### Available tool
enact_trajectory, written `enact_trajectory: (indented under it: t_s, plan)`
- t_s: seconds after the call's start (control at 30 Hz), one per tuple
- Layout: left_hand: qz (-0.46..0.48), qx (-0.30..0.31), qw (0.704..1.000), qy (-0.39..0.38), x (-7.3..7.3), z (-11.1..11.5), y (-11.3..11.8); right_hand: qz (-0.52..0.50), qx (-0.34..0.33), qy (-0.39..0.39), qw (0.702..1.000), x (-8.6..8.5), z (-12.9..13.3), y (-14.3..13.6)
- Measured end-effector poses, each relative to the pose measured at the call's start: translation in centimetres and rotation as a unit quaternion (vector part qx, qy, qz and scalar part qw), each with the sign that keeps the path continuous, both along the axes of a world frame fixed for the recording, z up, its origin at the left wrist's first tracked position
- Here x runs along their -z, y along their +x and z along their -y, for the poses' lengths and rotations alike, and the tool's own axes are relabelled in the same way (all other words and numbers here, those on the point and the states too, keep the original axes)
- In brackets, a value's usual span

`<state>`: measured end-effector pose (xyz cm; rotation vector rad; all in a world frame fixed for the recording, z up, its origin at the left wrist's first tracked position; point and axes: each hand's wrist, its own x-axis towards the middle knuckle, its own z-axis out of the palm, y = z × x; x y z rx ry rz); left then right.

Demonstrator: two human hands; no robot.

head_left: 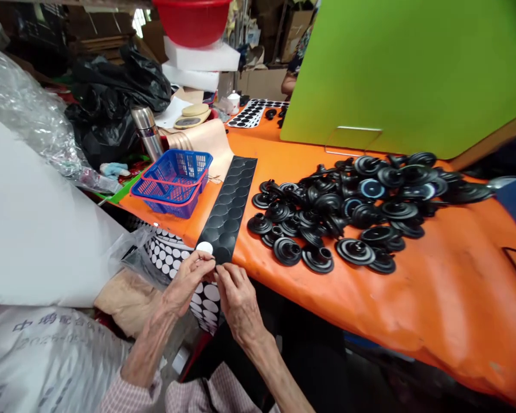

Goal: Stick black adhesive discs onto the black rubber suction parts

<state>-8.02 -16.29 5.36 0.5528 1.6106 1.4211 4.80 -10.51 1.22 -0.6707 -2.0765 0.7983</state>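
Note:
A black strip of round stickers [229, 198] lies along the orange table and reaches its front edge. One white circle [204, 248] shows near its lower end. Over that end my left hand [189, 279] has its fingers pinched together, and my right hand [236, 292] meets it from the right, fingertips pressed together too. What lies between the fingertips is too small to make out. To the right, a heap of black round parts with stems [327, 201] covers the table.
Blue baskets [172, 198] stand left of the strip, beside a steel flask [147, 132]. A green board [395, 74] rises behind the heap. Sheets with white circles [167, 252] hang below the table edge. At the back, a person's arm [289, 83] shows.

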Motion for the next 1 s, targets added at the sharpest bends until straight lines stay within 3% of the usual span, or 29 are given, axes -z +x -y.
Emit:
enact_trajectory:
  t_s: [0.1, 0.2, 0.27, 0.33, 0.47, 0.53, 0.6, 0.67, 0.73, 0.83, 1.0]
  plan:
    - [0.052, 0.025, 0.998, 0.023, -0.7, -1.4, 1.6, -0.058, 0.01, -0.19, 0.98, -0.9, -0.2, 1.2]
    - [-0.045, 0.116, 0.992, -0.001, -1.1, -3.4, 2.2, -0.124, 0.069, -0.346, 0.928, -1.9, -1.5, 2.3]
    - [-0.205, 0.122, 0.971, -0.023, -1.3, -5.6, 2.1, -0.162, 0.114, -0.375, 0.906, -2.4, -2.4, 3.0]
    - [-0.331, 0.085, 0.94, -0.007, -1.4, -8.6, 1.9, -0.179, 0.135, -0.37, 0.901, -2.8, -2.9, 3.8]
    - [-0.308, 0.114, 0.942, 0.067, -0.6, -14.9, 1.2, -0.145, 0.094, -0.346, 0.922, -2.8, -3.1, 5.7]
    - [-0.275, 0.121, 0.952, 0.067, -0.1, -16.5, 0.8, -0.111, 0.077, -0.347, 0.928, -2.5, -3.0, 6.7]
    - [-0.239, 0.117, 0.962, 0.06, 0.1, -16.5, 0.4, -0.077, 0.07, -0.337, 0.936, -2.1, -3.1, 7.6]
    - [-0.16, 0.116, 0.979, 0.056, -0.1, -15.1, 0.2, -0.061, 0.078, -0.292, 0.951, -2.0, -3.2, 8.1]
    - [-0.005, 0.117, 0.992, 0.054, -0.5, -13.0, 0.6, -0.051, 0.081, -0.253, 0.963, -2.2, -3.5, 8.3]
    - [0.211, 0.094, 0.971, 0.056, -1.1, -10.0, 2.0, -0.07, 0.077, -0.273, 0.956, -3.2, -3.7, 8.2]
    - [0.193, 0.118, 0.972, 0.07, -1.1, -6.8, 4.2, -0.135, 0.055, -0.411, 0.9, -4.5, -3.8, 8.3]
